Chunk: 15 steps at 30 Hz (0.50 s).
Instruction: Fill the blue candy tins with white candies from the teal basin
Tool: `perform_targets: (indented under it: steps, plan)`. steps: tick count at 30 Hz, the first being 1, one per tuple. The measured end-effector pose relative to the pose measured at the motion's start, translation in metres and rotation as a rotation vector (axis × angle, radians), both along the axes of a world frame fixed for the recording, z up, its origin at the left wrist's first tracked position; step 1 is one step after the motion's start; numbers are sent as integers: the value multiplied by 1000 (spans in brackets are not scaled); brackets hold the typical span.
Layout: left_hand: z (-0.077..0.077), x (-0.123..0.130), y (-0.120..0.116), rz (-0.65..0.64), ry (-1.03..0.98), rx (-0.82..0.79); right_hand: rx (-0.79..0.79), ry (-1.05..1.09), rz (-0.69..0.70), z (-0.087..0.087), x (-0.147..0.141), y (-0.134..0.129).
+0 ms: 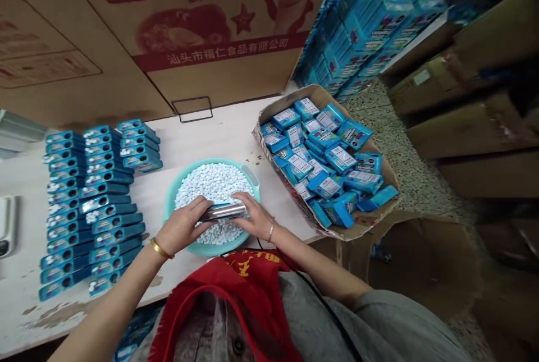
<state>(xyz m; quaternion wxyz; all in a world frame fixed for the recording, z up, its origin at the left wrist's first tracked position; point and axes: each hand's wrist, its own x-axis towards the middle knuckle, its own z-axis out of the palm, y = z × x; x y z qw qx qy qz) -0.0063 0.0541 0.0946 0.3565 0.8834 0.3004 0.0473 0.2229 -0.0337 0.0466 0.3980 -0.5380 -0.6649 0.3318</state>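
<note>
My left hand (pixel 181 226) and my right hand (pixel 252 216) hold a shiny metal tube (pixel 223 211) level between them, just above a teal round basin (pixel 169 205). The basin is heaped with small white candies (pixel 214 182), and the hands hide its near part. A gold bangle circles my left wrist and a thin bracelet my right. To the left, several rows of blue tins with round black openings (pixel 105 193) lie on the white table (pixel 197 132).
A cardboard tray (pixel 324 109) of loose blue packets (pixel 328 160) stands to the right on the table. Printed cartons (pixel 105 31) rise behind, with stacked blue boxes (pixel 370 25) at the back right. A terrazzo floor (pixel 404 160) and more cartons lie to the right.
</note>
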Motion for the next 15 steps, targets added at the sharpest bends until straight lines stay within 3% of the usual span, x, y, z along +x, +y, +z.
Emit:
perform_targets:
  steps: [5, 8, 10, 12, 15]
  plan:
    - [13, -29, 33, 323, 16, 163, -24, -315, -619, 26, 131, -22]
    - [1, -59, 58, 488, 98, 227, -193, -454, -675, 10, 202, -50]
    - [-18, -81, 73, 541, 181, 235, -312, -439, -746, -10, 222, -65]
    - [-39, -99, 86, 562, 291, 210, -380, -425, -762, -24, 222, -75]
    - [-69, -118, 100, 601, 453, 142, -416, -443, -780, -24, 209, -76]
